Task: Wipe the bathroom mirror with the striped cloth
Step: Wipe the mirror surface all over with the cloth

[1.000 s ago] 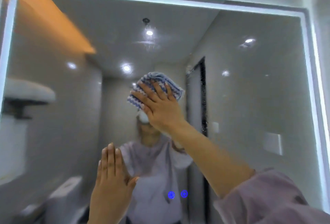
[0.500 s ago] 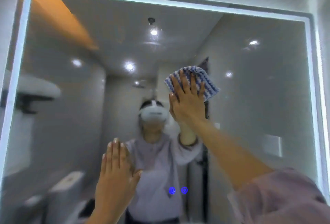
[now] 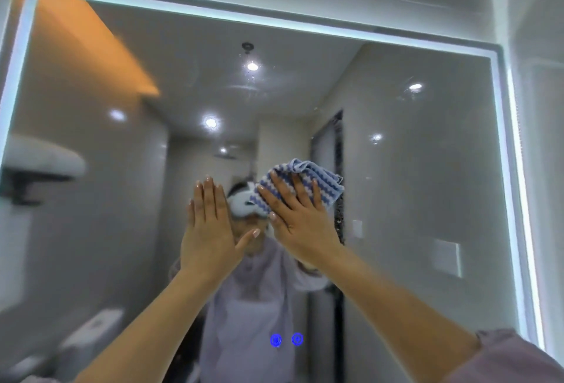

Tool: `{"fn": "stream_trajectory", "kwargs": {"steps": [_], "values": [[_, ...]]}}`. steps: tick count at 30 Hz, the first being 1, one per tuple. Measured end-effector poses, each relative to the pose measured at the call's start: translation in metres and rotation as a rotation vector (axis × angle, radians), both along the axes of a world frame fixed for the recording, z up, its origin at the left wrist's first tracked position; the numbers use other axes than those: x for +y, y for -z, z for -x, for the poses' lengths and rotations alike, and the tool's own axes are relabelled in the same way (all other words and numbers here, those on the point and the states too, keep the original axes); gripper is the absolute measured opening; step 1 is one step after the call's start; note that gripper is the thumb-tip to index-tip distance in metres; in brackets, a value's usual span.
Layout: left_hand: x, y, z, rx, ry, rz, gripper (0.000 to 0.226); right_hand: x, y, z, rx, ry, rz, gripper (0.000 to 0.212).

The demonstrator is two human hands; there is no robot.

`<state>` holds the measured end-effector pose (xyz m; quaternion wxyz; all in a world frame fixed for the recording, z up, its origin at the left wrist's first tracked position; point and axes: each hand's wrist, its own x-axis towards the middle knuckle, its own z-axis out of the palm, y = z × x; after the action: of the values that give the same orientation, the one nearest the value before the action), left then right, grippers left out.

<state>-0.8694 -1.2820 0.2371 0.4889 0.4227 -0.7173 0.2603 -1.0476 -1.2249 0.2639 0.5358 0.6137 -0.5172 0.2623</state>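
Flat-fingered right hand (image 3: 300,223) presses the striped cloth (image 3: 308,181) to the mirror (image 3: 412,184); left hand (image 3: 207,239) spread flat just left of the cloth. Overlap strokes evenly.

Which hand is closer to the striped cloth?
Right. The right hand presses the striped cloth flat against the mirror; the left hand is held flat just left of it, clear of the cloth.

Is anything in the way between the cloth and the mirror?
Nothing visible: the right hand presses the striped cloth straight onto the mirror. The left hand, held flat just left of it, could block a leftward sweep.
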Motion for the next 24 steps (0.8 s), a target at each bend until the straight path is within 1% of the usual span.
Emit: {"fn": "stream_trajectory", "kwargs": {"steps": [3, 5, 7, 8, 9, 11, 12, 14, 15, 16, 18, 20, 22, 24], "values": [[-0.003, 0.004, 0.003, 0.0, 0.003, 0.012, 0.106, -0.001, -0.012, 0.01, 0.046, 0.008, 0.008, 0.048], [-0.005, 0.005, 0.003, 0.014, 0.011, 0.038, 0.106, -0.003, -0.032, 0.014, 0.079, 0.022, 0.031, 0.048], [-0.007, 0.006, 0.003, 0.019, 0.02, 0.06, 0.106, -0.003, -0.061, 0.02, 0.058, 0.046, 0.094, 0.049], [-0.008, 0.006, 0.003, 0.018, 0.026, 0.065, 0.107, 0.0, -0.077, 0.025, 0.004, 0.058, 0.136, 0.05], [-0.009, 0.006, 0.003, 0.018, 0.032, 0.065, 0.107, 0.002, -0.092, 0.03, -0.093, 0.065, 0.172, 0.05], [-0.011, 0.006, 0.003, 0.024, 0.04, 0.071, 0.107, 0.007, -0.114, 0.039, -0.365, 0.066, 0.205, 0.051], [-0.012, 0.006, 0.004, 0.029, 0.044, 0.08, 0.106, 0.007, -0.118, 0.04, -0.467, 0.066, 0.228, 0.052], [-0.012, 0.007, 0.004, 0.033, 0.046, 0.093, 0.106, 0.006, -0.114, 0.029, -0.571, 0.065, 0.238, 0.053], [-0.013, 0.008, 0.004, 0.034, 0.042, 0.096, 0.106, 0.003, -0.107, 0.021, -0.577, 0.055, 0.237, 0.054], [-0.013, 0.008, 0.004, 0.037, 0.04, 0.102, 0.106, -0.001, -0.097, 0.012, -0.536, 0.044, 0.255, 0.054], [-0.014, 0.009, 0.004, 0.04, 0.048, 0.102, 0.106, -0.008, -0.069, -0.005, -0.331, 0.026, 0.283, 0.054], [-0.014, 0.009, 0.005, 0.051, 0.062, 0.088, 0.107, -0.017, -0.047, -0.015, -0.114, 0.039, 0.188, 0.054], [-0.012, 0.008, 0.006, 0.055, 0.065, 0.066, 0.108, -0.02, -0.045, -0.013, -0.027, 0.021, 0.116, 0.052], [-0.011, 0.008, 0.004, 0.055, 0.075, 0.045, 0.108, -0.013, -0.06, -0.006, 0.024, 0.007, 0.09, 0.051]]}}
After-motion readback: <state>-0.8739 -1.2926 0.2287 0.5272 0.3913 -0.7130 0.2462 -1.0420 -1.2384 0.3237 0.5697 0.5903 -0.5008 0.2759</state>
